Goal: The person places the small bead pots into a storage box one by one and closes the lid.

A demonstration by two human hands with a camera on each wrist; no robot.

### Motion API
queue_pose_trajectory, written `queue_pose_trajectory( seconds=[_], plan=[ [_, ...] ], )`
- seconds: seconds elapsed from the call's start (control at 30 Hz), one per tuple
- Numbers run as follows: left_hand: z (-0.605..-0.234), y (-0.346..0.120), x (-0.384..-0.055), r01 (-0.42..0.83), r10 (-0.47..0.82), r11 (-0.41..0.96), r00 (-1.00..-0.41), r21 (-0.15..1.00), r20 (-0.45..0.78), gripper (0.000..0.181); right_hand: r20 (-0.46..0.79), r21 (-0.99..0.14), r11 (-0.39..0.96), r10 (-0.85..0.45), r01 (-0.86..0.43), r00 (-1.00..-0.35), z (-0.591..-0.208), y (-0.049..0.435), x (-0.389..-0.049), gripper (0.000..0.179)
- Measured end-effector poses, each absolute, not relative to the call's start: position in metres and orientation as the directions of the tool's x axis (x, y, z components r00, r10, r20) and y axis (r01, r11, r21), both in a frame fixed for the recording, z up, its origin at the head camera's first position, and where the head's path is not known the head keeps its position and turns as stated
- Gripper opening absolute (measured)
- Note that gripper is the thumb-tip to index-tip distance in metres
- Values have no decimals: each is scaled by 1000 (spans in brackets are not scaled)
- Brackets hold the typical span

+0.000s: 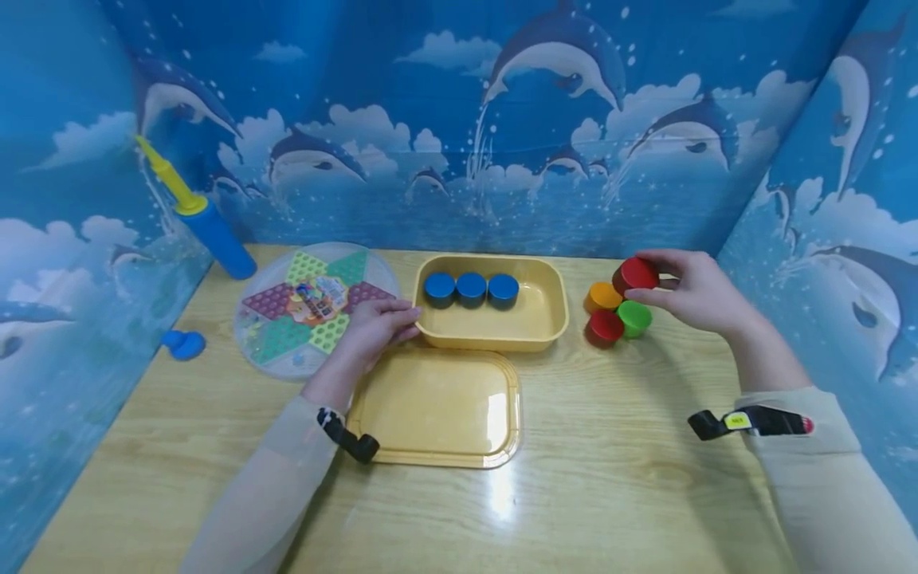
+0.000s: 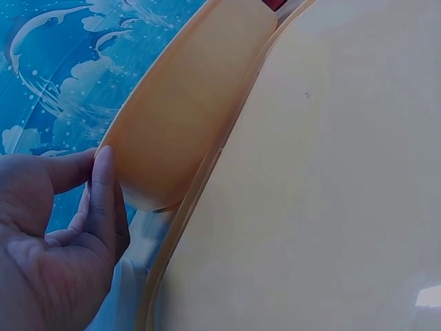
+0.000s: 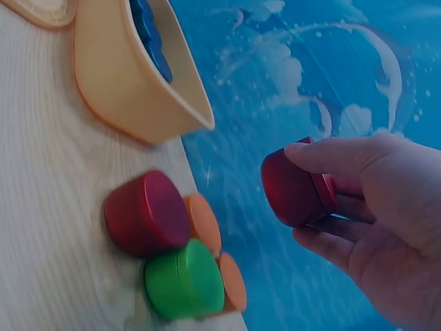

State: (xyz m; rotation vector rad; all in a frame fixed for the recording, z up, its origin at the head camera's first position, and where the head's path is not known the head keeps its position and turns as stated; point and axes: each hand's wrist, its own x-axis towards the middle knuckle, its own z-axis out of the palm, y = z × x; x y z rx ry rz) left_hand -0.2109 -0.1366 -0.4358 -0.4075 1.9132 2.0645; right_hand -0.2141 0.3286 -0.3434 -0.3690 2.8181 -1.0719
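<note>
My left hand (image 1: 376,327) pinches the left rim of a yellow plastic box (image 1: 531,339) between thumb and fingers. Inside the box, three blue round tins (image 1: 471,288) stand in a row toward the left. My right hand (image 1: 696,288) grips a red round tin (image 3: 293,186), raised above a small cluster on the table. That cluster has another red tin (image 3: 148,215), a green tin (image 3: 185,279) and orange tins (image 3: 205,224); the right wrist view shows two orange ones, one partly hidden behind the green.
A flat yellow lid (image 1: 437,406) lies in front of the box. To the left are a star-patterned round board (image 1: 276,343), a blue-and-yellow hand pump (image 1: 215,231) and a small blue knob-like piece (image 1: 184,344). Dolphin-printed curtains (image 1: 402,183) enclose the wooden table.
</note>
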Motion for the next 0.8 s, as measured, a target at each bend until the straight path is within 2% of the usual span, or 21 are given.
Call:
queue_pose_trajectory(
  seconds=[0.33,0.8],
  plan=[
    [-438,-138,-214,-402,27,-53,-916,914,-401,40,-49,-703,681,-335,-206,-941,-338,281,-230,69],
    [-438,-138,-212,-403,34,-70,-915,913,-401,40,-109,-695,684,-406,-222,-907,-367,233,-262,66]
  ],
)
